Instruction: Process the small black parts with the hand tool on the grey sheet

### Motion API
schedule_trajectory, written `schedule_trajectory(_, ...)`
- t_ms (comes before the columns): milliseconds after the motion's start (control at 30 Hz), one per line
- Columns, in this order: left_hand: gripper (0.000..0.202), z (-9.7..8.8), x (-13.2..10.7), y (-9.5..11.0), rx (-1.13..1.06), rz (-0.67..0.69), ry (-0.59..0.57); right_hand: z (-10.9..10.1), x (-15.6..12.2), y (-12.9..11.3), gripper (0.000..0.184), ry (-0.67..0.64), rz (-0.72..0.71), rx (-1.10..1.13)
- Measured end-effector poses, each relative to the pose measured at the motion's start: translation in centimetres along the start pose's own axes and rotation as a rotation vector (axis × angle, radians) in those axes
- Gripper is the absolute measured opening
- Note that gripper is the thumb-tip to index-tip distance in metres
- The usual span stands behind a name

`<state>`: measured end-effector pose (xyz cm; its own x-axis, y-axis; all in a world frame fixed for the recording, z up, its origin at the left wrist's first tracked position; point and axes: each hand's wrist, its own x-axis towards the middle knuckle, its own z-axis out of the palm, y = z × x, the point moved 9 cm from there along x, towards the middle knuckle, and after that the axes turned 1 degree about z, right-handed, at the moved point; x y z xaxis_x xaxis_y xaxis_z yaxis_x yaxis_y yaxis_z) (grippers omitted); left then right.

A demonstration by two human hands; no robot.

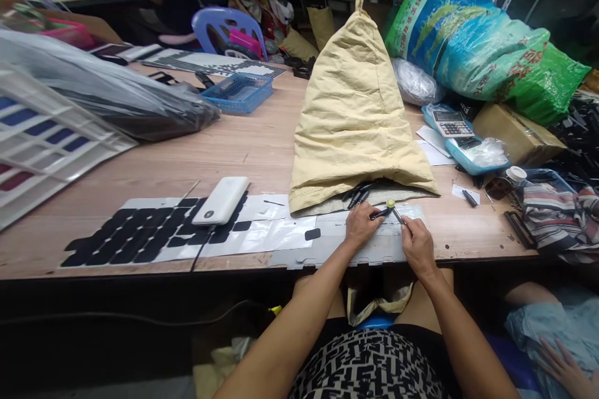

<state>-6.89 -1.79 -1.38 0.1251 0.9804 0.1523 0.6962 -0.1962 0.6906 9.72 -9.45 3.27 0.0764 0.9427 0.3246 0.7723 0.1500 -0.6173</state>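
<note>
Near the table's front edge, my left hand (360, 225) is closed on a slim black part (381, 213). My right hand (418, 248) grips a thin metal-shafted tool (397, 214), its kind too small to make out. Where tool and part meet there is a small yellow-green round piece (390, 204); I cannot tell what it is fixed to. Both hands are over a translucent plastic sheet (327, 255). Just beyond them lies a pale yellow cloth sack (358, 112), with several black parts (359, 193) showing at its mouth.
To the left, a white power bank (221, 201) with a cable lies on sheets of black stickers (126, 234). A blue basket (241, 92) stands farther back. On the right are a calculator (452, 124) in a blue tray, a lidded jar (505, 182) and striped cloth (556, 215). Another person's hand (564, 365) rests lower right.
</note>
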Motion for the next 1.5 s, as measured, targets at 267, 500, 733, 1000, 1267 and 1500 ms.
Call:
schedule_trajectory(267, 0.013, -0.2, 0.0, -0.1, -0.020, -0.018, 0.000, 1.0, -0.4, -0.3, 0.034, -0.086, 0.000, -0.037)
schedule_trajectory(500, 0.012, -0.2, -0.1, 0.1, -0.037, -0.004, 0.000, -2.7, 2.9, 4.4, 0.034, 0.035, 0.058, -0.477)
schedule_trajectory(733, 0.011, -0.4, 0.0, 0.5, -0.049, 0.025, -0.021, -2.9, 3.7, 6.7, 0.032, 0.066, 0.030, -0.711)
schedule_trajectory(1000, 0.018, -0.3, -7.9, 3.8, -0.148, 0.383, -0.303, -2.4, 3.5, 7.1, 0.032, 0.037, 0.043, -0.716)
schedule_trajectory(1267, 0.031, 0.5, -13.5, 5.1, 0.093, 0.506, -0.245, -2.3, 3.4, 7.1, 0.031, 0.045, 0.055, -0.723)
schedule_trajectory(1500, 0.024, -3.3, -4.1, 3.4, 0.099, 0.199, 0.039, -2.4, 3.4, 7.1, 0.030, 0.048, 0.049, -0.735)
